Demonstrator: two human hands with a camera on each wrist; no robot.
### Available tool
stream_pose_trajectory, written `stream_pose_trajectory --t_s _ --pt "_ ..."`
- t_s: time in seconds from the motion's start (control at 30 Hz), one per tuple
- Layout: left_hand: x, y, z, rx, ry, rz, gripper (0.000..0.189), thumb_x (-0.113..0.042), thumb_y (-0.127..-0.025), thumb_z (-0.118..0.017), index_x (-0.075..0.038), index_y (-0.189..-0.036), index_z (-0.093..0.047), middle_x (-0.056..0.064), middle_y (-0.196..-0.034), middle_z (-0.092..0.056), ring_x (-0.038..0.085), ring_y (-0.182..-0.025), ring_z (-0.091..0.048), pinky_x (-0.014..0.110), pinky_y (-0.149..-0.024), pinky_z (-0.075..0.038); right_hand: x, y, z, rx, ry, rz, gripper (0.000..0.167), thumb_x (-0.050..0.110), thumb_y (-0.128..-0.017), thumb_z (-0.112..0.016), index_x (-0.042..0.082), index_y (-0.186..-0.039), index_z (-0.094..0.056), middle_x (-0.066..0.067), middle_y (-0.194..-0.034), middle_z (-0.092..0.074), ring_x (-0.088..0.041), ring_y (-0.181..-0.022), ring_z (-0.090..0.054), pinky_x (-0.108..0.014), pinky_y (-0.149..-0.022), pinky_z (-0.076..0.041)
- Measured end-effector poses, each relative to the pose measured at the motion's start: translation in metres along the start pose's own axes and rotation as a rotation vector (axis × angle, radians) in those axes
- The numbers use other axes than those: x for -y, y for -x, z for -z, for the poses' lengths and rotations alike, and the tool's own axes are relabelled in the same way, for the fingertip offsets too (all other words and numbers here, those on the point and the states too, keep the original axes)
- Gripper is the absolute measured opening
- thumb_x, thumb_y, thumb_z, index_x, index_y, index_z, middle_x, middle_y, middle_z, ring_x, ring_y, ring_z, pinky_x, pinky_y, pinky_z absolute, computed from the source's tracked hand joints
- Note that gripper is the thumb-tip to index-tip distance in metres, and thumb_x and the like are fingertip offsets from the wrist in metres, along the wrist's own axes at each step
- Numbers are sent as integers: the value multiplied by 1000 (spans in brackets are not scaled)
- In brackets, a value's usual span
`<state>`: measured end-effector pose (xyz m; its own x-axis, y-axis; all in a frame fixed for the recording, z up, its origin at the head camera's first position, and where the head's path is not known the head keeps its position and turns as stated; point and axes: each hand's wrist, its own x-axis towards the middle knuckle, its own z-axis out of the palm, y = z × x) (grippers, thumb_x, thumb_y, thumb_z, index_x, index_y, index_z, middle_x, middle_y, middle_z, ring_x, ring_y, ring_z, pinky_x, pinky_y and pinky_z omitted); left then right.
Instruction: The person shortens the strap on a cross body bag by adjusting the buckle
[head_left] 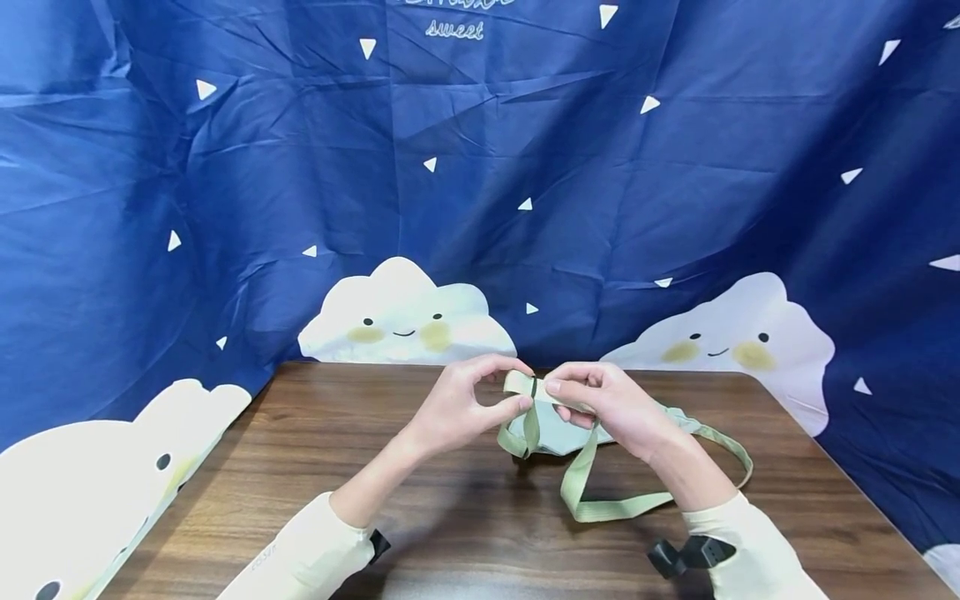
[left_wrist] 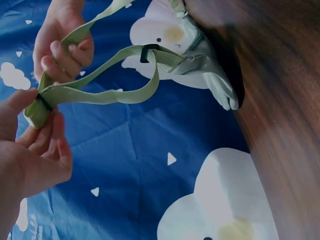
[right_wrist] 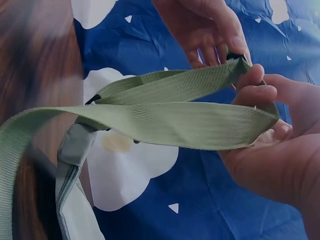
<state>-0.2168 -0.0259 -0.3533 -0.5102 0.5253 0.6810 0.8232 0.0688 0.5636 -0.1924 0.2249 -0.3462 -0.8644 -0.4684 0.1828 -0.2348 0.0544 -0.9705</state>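
Observation:
A pale green pouch (head_left: 553, 433) with a light green webbing strap (head_left: 581, 492) lies towards the back of the table. My left hand (head_left: 453, 408) pinches the strap at a black slider buckle (left_wrist: 44, 102), thumb on one side and fingers on the other. Just to its right, my right hand (head_left: 618, 412) grips the same strap between thumb and fingers. Between the hands and the pouch the webbing forms a loop, and a second black slider (left_wrist: 149, 52) sits near the pouch. In the right wrist view a zipper (right_wrist: 67, 182) runs along the pouch's edge.
The brown wood-grain table (head_left: 360, 433) extends under both arms. Behind it hangs a blue curtain (head_left: 480, 208) with white triangles and smiling clouds. A length of strap curves across the table to the right of the right hand.

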Motion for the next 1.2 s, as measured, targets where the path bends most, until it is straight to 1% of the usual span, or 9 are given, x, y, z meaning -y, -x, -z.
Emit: stream_pose_trajectory --t_s 0.23,0.37,0.5,0.57,0.7,0.8,0.93,1.1,1.2 --pt "-1 -1 7 -31 -12 8 29 -23 -90 -81 -14 -116 -72 -8 -106 -71 13 -96 -64 40 -85 -52 1 4 13 42 -95 -15 15 10 -101 -61 -4 -100 -67 -4 -69 -53 -10 -59 -39 -24 -50 -22" --pt "0 -1 4 -14 5 17 30 -21 -90 -81 -14 -117 -72 -7 -108 -71 13 -100 -64 36 -88 -52 0 3 10 39 -87 4 16 10 -101 -62 -5 -101 -66 -3 -69 -53 -10 -56 -36 -26 -49 -21" --pt "-6 0 0 -7 15 19 30 -14 -88 -82 -9 -115 -72 -2 -105 -71 13 -96 -65 34 -86 -53 -1 0 2 44 -68 16 21 12 -101 -63 -9 -103 -63 -5 -69 -53 -12 -54 -31 -26 -49 -21" --pt "-12 0 -2 -7 19 12 29 -9 -86 -82 -5 -113 -71 2 -101 -71 13 -92 -66 33 -84 -53 -1 -1 -1 40 -59 1 25 14 -101 -64 -10 -103 -62 -6 -70 -53 -13 -55 -33 -25 -49 -22" --pt "-22 -1 -3 0 20 -10 29 -1 -84 -82 0 -111 -70 7 -98 -71 14 -89 -66 32 -82 -54 0 0 -7 22 -39 -71 33 24 -102 -64 -8 -93 -64 -9 -71 -54 -14 -59 -38 -22 -50 -27" --pt "-18 0 -5 6 -14 -37 30 -4 -84 -83 -2 -112 -71 5 -100 -71 13 -91 -65 30 -84 -53 3 0 -9 16 -4 -111 38 30 -101 -65 -5 -87 -64 -10 -71 -55 -15 -55 -36 -22 -50 -27" --pt "-6 2 -9 7 -52 -45 39 -14 -85 -85 -9 -120 -69 -2 -109 -71 11 -96 -65 28 -86 -52 5 1 -11 12 17 -109 35 28 -99 -68 -6 -90 -66 -10 -71 -56 -14 -53 -32 -22 -50 -26" --pt "2 3 -11 10 -19 -22 57 -21 -84 -87 -14 -134 -61 -5 -115 -68 11 -100 -67 30 -88 -53 6 2 -12 -13 -60 -74 27 22 -99 -66 -1 -87 -65 -7 -70 -54 -15 -61 -41 -21 -53 -29" --pt "3 2 -12 14 20 -12 49 -17 -84 -86 -12 -128 -63 -1 -108 -70 15 -97 -69 34 -88 -55 9 2 -12 -30 -125 -70 23 20 -100 -65 3 -86 -65 -4 -70 -52 -14 -65 -46 -21 -58 -35"
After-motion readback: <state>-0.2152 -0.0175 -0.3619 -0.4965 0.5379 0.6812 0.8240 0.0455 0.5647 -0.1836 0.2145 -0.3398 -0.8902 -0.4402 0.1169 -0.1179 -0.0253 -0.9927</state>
